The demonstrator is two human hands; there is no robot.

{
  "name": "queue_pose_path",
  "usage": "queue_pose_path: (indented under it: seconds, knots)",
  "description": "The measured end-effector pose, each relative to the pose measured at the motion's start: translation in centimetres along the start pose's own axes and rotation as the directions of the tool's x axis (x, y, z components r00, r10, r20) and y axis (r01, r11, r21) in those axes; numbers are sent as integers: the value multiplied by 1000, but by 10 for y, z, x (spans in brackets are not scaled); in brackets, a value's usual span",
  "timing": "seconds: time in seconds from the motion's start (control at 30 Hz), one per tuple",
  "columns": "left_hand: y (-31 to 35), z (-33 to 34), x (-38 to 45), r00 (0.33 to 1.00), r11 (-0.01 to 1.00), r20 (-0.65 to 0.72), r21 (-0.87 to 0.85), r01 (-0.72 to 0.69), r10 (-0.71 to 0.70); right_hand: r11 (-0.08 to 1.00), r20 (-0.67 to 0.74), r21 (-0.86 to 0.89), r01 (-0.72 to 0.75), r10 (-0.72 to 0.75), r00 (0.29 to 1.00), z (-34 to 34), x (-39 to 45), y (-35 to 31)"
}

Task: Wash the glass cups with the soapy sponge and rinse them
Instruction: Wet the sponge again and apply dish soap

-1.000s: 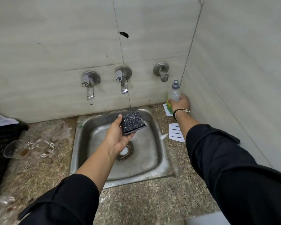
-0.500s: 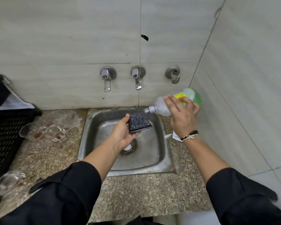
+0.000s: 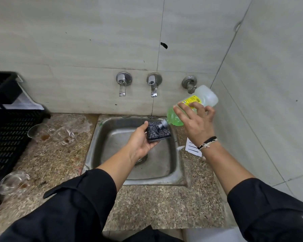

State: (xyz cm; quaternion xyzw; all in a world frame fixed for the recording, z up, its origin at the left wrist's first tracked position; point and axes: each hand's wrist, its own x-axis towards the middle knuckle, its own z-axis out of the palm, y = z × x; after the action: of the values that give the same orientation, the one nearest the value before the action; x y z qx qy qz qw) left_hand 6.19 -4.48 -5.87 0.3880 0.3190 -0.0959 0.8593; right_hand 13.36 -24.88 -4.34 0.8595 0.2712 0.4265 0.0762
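Glass cups (image 3: 40,132) are all sitting out on the speckled stone bench (image 3: 156,206), left of the sink (image 3: 173,173). Two lie close together just beside the sink's left rim, the second one (image 3: 64,135) tipped on its side, both with a bit of brownish residue in them. A third cup (image 3: 12,182) sits further out from the sink, near the bench's front-left edge, also with brown dregs at the bottom. None of them is anywhere near a hand right now.

Over the sink, the left hand (image 3: 140,142) is palm up with the dark scrubby sponge (image 3: 157,132) resting on it, thumb curled over the sponge's left edge so it's gripped. The right hand (image 3: 196,123) has its fingers wrapped around a clear soap bottle (image 3: 192,107) that's tipped nozzle-down toward the sponge. The bottle holds green liquid, pooled at the neck end, the upper part looks empty. Its grey cap (image 3: 163,125) is right on top of the sponge, touching or nearly so, can't tell which.

Sink basin itself is steel and looks wet, with just the drain showing under the left wrist. Behind the sink, three taps (image 3: 153,83) stick out of the tiled wall. A black plastic crate (image 3: 5,130) stands left of the sink past the cups, and a white lined card (image 3: 192,148) lies just beside the sink's right rim.
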Motion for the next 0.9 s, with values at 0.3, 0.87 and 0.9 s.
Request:
queue_pose_path:
  seconds: [0.3, 0.87, 0.9]
  knots:
    - [-6, 2, 6, 1000, 1000, 0, -12, 0, 0, 872, 445, 198, -447, 326, 834, 5, -7, 12]
    - [9, -37, 21, 995, 991, -99, -128, -25, 12, 226, 671, 130, -965, 697, 254, 151, -4, 32]
    - [9, -40, 20, 994, 991, -105, -129, -23, 10, 212, 671, 125, -969, 701, 240, 151, -3, 31]
